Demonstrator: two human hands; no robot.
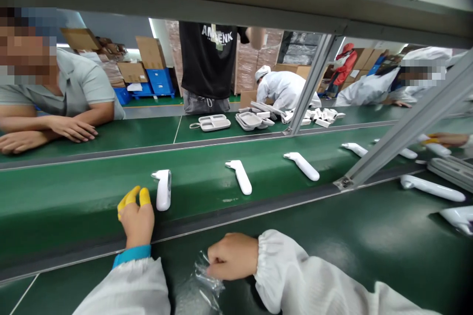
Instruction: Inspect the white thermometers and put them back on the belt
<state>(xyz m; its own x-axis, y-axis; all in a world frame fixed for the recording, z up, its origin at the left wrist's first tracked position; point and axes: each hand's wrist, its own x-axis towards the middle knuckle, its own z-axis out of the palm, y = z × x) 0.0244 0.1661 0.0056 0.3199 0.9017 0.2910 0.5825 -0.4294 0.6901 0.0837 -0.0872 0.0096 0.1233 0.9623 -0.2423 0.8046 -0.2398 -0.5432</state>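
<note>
My left hand, in yellow finger cots, reaches over the green conveyor belt. Its fingers and thumb are apart and hold nothing. Just right of it, without clear contact, a white ear thermometer lies with its tip pointing left. Below the belt, my right hand is closed on the edge of a clear plastic bag, which lies crumpled on the near table. Farther right on the belt are a second ear thermometer, a third one and more beyond.
A slanted metal post rises at the right, under an overhead beam. Grey trays and small white boxes sit across the belt. A co-worker's crossed arms rest at the far left. Another person's hand is at the right.
</note>
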